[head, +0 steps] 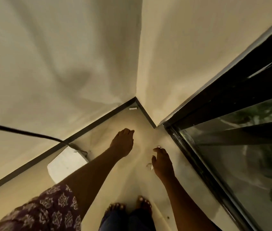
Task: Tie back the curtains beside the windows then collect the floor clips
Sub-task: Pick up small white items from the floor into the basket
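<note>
I look down into a room corner. A small white clip [133, 108] lies on the floor right in the corner against the dark skirting. My left hand [123, 142] reaches out over the floor with its back up and fingers bent under; what it holds is hidden. My right hand [162, 162] hovers low with loosely curved fingers. One white clip [158, 147] lies at its fingertips and another white clip [150, 167] beside its thumb. No curtain is clearly in view.
A black-framed glass window [232, 147] runs along the right. Cream walls [173, 64] meet at the corner. A black cable [23, 132] leads to a white round object [65, 164] on the floor at left. My bare feet [128, 207] stand below.
</note>
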